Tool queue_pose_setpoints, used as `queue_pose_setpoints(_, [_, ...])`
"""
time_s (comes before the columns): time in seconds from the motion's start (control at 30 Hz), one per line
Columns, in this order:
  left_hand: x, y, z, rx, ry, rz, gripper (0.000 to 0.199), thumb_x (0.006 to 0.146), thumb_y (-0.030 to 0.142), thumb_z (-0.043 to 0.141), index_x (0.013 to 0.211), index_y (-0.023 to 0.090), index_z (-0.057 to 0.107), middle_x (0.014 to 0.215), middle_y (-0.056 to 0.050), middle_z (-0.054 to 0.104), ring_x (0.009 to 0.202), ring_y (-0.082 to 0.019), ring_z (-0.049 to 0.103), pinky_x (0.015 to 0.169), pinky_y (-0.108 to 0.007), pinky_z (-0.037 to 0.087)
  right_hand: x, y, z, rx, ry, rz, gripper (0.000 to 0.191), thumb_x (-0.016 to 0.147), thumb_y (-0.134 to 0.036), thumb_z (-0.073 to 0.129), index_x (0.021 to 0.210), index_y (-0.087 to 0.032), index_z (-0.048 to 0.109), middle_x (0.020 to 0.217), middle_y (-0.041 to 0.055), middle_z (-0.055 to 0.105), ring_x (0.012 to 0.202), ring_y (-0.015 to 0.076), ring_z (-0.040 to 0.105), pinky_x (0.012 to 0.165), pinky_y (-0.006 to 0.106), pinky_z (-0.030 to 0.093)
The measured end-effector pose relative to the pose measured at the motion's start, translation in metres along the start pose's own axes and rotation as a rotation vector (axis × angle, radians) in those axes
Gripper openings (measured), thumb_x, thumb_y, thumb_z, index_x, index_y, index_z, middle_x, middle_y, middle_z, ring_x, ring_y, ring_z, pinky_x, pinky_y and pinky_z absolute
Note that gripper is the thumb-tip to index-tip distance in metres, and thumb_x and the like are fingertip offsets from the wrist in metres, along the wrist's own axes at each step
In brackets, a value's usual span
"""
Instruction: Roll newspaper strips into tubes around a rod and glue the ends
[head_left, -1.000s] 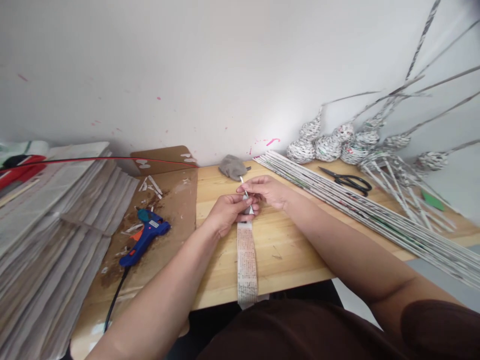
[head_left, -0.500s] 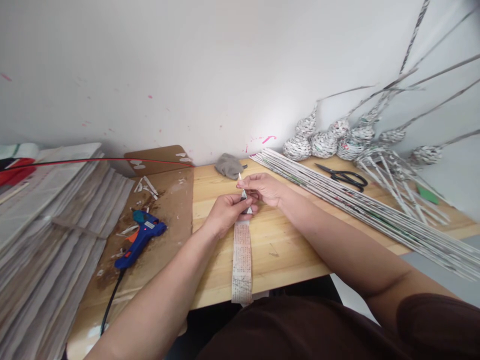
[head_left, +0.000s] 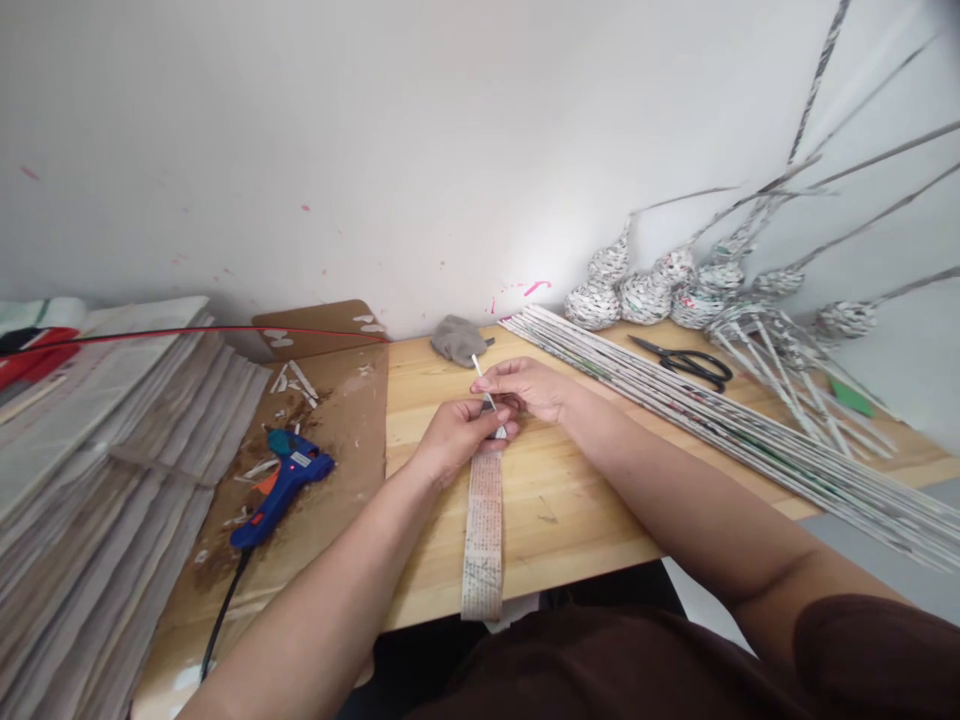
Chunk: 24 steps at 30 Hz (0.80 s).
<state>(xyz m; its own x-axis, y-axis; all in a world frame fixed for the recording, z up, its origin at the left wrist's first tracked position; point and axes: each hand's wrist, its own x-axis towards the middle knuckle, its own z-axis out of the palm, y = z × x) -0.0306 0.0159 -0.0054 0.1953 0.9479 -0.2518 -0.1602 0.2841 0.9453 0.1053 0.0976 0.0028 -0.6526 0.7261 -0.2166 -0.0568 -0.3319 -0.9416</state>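
Observation:
A long strip of printed newspaper (head_left: 484,540) runs from my fingers down over the table's front edge. At its upper end it is rolled round into a thin white paper tube, whose tip (head_left: 475,364) sticks up past my fingers. My left hand (head_left: 463,432) is closed on the strip where it meets the rolled part, thumb on top. With thumb and fingertips my right hand (head_left: 517,385) pinches the tube just above; its other fingers curl below, close against the left fingertips. Between the hands the paper is partly hidden.
A blue glue gun (head_left: 281,490) lies on stained cardboard (head_left: 337,500) at left, beside stacked newspaper strips (head_left: 150,470). Rolled paper tubes (head_left: 675,400) lie at right, with black scissors (head_left: 686,362) and woven paper gourds (head_left: 645,298) behind. A grey cloth (head_left: 456,340) sits near the wall.
The tip of the paper tube now leans further left and shows longer above my right fingers. Both hands stay close together on the paper; the whole view has shifted slightly.

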Motion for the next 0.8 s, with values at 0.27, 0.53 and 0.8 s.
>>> queue_pose_setpoints(0.27, [-0.0003, 0.0017, 0.0037, 0.034, 0.043, -0.014, 0.037, 0.065, 0.039, 0.076, 0.087, 0.010, 0.071, 0.078, -0.009, 0.071, 0.077, -0.016, 0.064, 0.076, -0.031, 0.053, 0.0026, 0.0017, -0.0011, 0.002, 0.020, -0.020, 0.029, 0.060, -0.029, 0.082, 0.061, -0.012, 0.058, 0.044, -0.0059, 0.050, 0.037, 0.0029, 0.040, 0.034, 0.015, 0.026])
queue_pose_setpoints(0.53, [-0.0010, -0.0002, 0.0032, -0.004, 0.001, -0.038, 0.035, 0.070, 0.037, 0.073, 0.093, 0.009, 0.070, 0.080, -0.010, 0.070, 0.079, -0.016, 0.064, 0.074, -0.029, 0.053, -0.0046, -0.0026, 0.0037, -0.052, -0.029, -0.003, 0.032, 0.064, -0.037, 0.079, 0.069, -0.012, 0.059, 0.043, -0.0050, 0.052, 0.032, 0.0059, 0.043, 0.031, 0.017, 0.029])
queue_pose_setpoints(0.8, [0.0022, 0.0000, -0.0001, -0.025, -0.001, -0.034, 0.037, 0.071, 0.036, 0.073, 0.097, 0.011, 0.070, 0.082, -0.009, 0.070, 0.080, -0.015, 0.063, 0.074, -0.028, 0.053, -0.0015, -0.0019, -0.0001, -0.058, -0.061, 0.032, 0.030, 0.066, -0.033, 0.078, 0.074, -0.011, 0.060, 0.048, -0.0020, 0.058, 0.035, 0.0074, 0.048, 0.033, 0.017, 0.036])
